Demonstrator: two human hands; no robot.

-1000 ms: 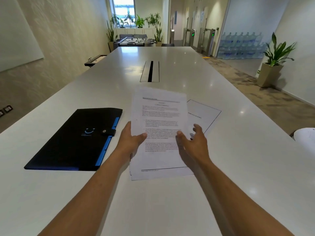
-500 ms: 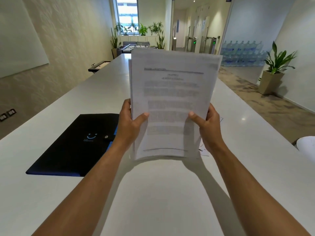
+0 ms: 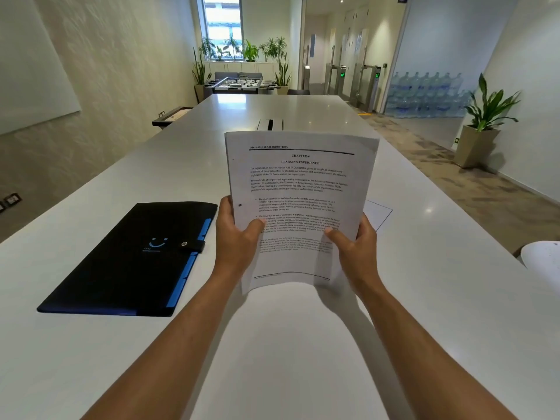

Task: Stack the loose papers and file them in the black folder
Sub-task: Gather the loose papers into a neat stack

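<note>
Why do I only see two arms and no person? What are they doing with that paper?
The camera sits on the person's head and looks down, so you only see their arms. The left hand and the right hand hold a stack of printed papers upright above the white table. On the table, to the left, lies a black folder, closed with a snap. One more sheet peeks out behind the stack, lying flat on the table. The papers are meant to go into the folder.
</note>
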